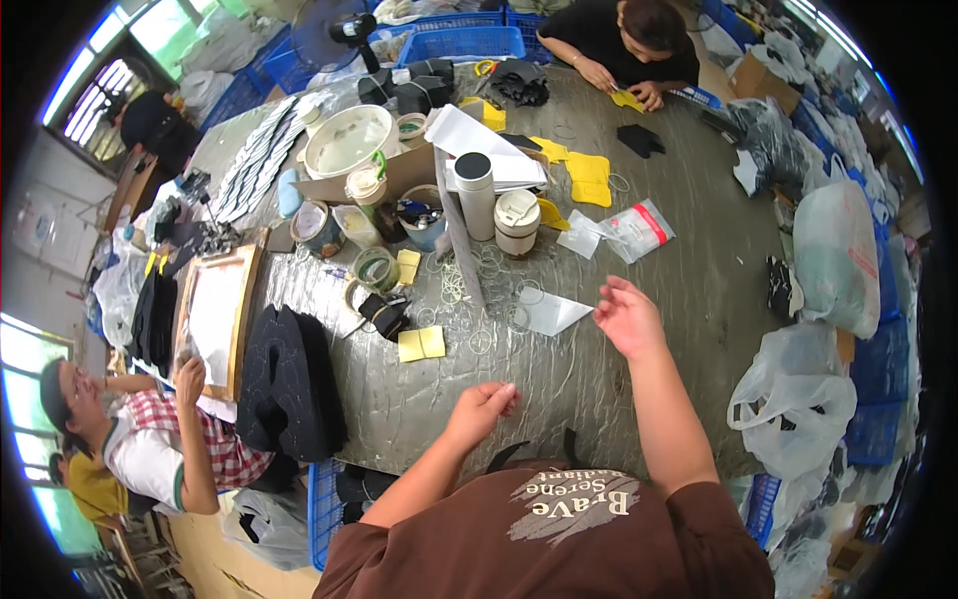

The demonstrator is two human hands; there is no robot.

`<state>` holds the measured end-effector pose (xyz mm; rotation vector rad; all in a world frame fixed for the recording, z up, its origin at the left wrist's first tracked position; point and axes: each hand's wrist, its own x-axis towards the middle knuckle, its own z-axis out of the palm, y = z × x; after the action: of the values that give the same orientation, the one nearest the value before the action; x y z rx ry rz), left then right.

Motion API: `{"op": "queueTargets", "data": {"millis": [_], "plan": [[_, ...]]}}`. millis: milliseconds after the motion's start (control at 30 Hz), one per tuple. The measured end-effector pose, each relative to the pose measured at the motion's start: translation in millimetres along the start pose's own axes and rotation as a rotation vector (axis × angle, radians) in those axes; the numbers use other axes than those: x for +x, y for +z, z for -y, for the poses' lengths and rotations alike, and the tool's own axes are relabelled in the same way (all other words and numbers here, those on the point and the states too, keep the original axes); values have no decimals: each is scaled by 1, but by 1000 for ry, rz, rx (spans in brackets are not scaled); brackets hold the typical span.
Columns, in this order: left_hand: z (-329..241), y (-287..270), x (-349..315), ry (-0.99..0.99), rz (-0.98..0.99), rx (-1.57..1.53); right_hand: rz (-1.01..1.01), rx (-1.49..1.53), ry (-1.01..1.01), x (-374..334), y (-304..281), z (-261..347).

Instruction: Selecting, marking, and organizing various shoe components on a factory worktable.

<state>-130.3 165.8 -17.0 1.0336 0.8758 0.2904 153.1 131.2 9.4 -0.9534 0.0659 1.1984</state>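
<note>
My left hand [484, 411] hovers over the near part of the grey table [539, 379], its fingers curled in with the thumb against them. Whatever may lie inside those fingers is hidden. Farther right, my right hand [631, 317] is raised over the tabletop, palm turned inward, fingers apart and slightly bent, with nothing in it. Just left of its fingertips lies a translucent plastic sheet [555, 310]. Loose clear rubber bands [481, 342] are scattered between the sheet and a banded bundle of yellow pieces [421, 343]. Two dark strips [570, 446] lie at the near table edge by my shirt.
A metal flask [474, 196], a lidded cup [517, 224] and several tubs stand mid-table. Beyond my right hand lies a plastic packet [639, 232]. A stack of black pieces [289, 379] sits left. One co-worker [639, 45] handles yellow pieces opposite; another [165, 429] works beside a wooden frame [217, 321].
</note>
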Motion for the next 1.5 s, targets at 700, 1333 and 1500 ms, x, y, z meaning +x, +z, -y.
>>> {"op": "queueTargets", "data": {"millis": [700, 1333, 1500], "plan": [[-139, 48, -111, 1155, -114, 529, 1680, -127, 340, -290, 137, 11], [-57, 75, -78, 704, -138, 669, 2182, -863, -836, -313, 108, 21], [-58, 81, -49, 836, 59, 566, 1141, -2005, -1625, -293, 130, 85]]}}
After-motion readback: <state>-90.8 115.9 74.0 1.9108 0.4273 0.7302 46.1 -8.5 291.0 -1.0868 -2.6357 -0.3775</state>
